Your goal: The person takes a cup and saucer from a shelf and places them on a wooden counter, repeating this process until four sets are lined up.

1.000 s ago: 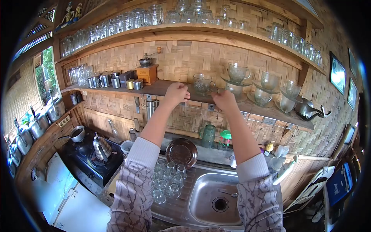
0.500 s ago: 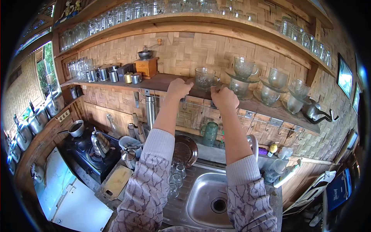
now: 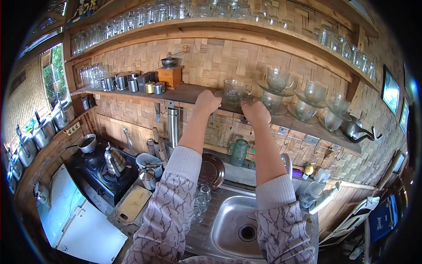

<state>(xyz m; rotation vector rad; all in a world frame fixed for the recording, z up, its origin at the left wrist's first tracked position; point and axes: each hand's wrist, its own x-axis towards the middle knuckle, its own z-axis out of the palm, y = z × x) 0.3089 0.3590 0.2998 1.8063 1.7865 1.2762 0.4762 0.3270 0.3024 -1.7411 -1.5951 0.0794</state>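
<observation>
Both arms are raised to the middle shelf point(image 3: 184, 93), the largest thing in reach, a wooden board running across the woven wall. My left hand point(image 3: 207, 102) rests curled on its front edge, fingers folded over the lip, holding nothing I can make out. My right hand point(image 3: 256, 112) sits just right of it on the same edge, fingers bent toward the base of the glass cup point(image 3: 234, 91); I cannot tell whether the fingertips touch the cup or only the board. The cup stands upright on the shelf, between the two hands and just behind them, handle turned toward the right hand. Further right of that hand are stacked glass cups on saucers point(image 3: 278, 88), close enough to be knocked. Well below both hands: the steel sink point(image 3: 237, 220), and beside it small tumblers point(image 3: 200, 203) on the drainer. Judgement: the step in hand is settling or seating the cup on the shelf. The next move calls for a slow release, wrist clear of the handle, no sideways sweep toward the saucer stacks.
</observation>
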